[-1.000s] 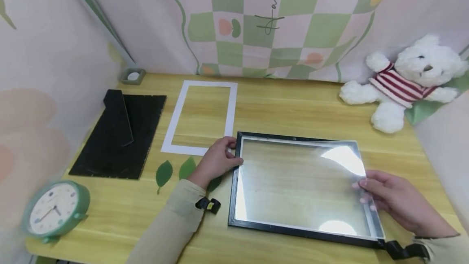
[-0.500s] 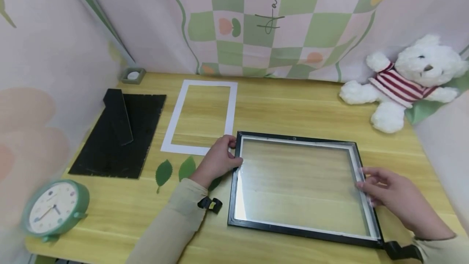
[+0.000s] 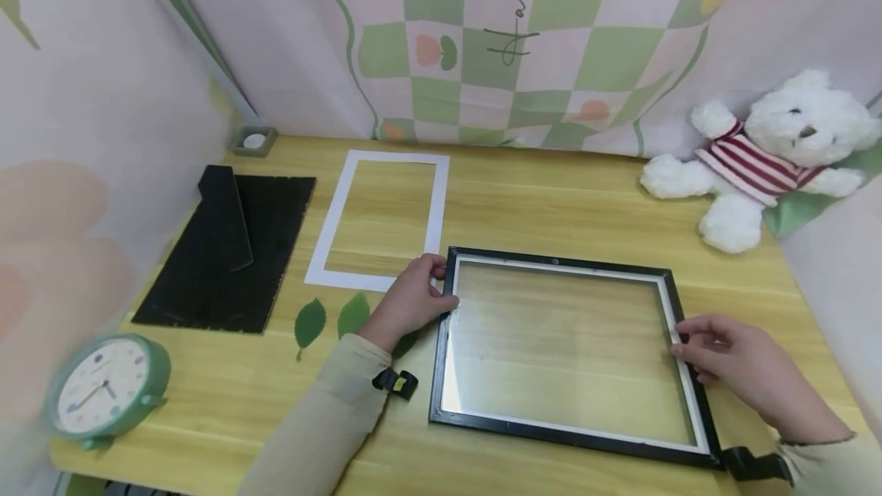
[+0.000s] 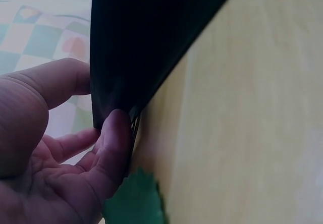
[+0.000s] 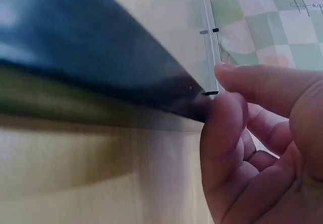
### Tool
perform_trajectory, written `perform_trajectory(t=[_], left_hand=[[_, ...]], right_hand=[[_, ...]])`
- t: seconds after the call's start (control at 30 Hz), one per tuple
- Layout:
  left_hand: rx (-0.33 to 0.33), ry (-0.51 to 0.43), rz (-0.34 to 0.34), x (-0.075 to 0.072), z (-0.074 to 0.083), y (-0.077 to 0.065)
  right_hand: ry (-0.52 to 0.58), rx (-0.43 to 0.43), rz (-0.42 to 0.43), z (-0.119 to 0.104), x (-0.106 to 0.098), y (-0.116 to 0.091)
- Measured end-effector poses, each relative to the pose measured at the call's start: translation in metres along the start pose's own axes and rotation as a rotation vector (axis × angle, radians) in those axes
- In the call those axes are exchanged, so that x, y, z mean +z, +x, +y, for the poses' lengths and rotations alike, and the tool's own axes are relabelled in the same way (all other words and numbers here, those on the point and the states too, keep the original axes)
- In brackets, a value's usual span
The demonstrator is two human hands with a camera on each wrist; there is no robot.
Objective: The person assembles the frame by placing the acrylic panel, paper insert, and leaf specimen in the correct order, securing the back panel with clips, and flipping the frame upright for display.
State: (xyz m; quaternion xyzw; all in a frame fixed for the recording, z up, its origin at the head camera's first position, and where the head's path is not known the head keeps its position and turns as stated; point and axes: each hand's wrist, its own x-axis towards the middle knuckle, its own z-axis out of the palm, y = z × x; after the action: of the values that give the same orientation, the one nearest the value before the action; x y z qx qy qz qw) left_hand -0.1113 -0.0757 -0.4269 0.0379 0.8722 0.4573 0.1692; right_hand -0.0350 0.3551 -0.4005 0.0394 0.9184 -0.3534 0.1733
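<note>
A black picture frame (image 3: pixel 551 439) with a white inner edge lies front side down on the table, and a clear pane (image 3: pixel 565 358) sits inside it. At its left side my left hand (image 3: pixel 408 301) grips the border, thumb over the top. My right hand (image 3: pixel 740 366) pinches the opposite side, its thumb at the inner edge. The left wrist view shows fingers (image 4: pixel 113 143) against the dark outer face of the frame (image 4: pixel 136 37). In the right wrist view, fingertips (image 5: pixel 227 118) touch the frame's edge (image 5: pixel 126 67).
On the wooden table (image 3: pixel 537 197), a white paper mat (image 3: pixel 374 282) lies behind my left hand. Green leaves (image 3: pixel 310 321) are near that wrist. Farther left are a black backing board (image 3: pixel 276 228) with a stand and a green clock (image 3: pixel 106 389). A teddy bear (image 3: pixel 733 220) sits at back right.
The pane's right edge, raised in my right hand a second ago, has come down into the frame. My right hand shifted slightly onto the frame's side; my left hand stayed put.
</note>
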Motion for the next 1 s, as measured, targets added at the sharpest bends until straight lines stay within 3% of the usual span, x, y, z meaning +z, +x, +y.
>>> perform_trajectory(t=[0.23,0.43,0.67,0.83,1.0], left_hand=[[0.012,0.062,-0.010,-0.004,0.000,-0.005],[-0.025,0.015,-0.072,-0.014,-0.003,-0.013],[-0.017,0.115,-0.130,-0.020,0.000,-0.023],[-0.008,0.158,-0.148,-0.022,0.000,-0.031],[0.000,0.129,-0.160,-0.023,0.000,-0.038]], right_hand=[[-0.043,-0.003,0.009,0.003,-0.002,0.002],[0.007,0.011,-0.016,0.006,-0.002,0.002],[0.038,0.144,-0.129,0.008,-0.004,-0.001],[0.108,0.173,-0.189,0.019,-0.005,-0.008],[0.183,0.183,-0.207,0.032,-0.002,-0.018]])
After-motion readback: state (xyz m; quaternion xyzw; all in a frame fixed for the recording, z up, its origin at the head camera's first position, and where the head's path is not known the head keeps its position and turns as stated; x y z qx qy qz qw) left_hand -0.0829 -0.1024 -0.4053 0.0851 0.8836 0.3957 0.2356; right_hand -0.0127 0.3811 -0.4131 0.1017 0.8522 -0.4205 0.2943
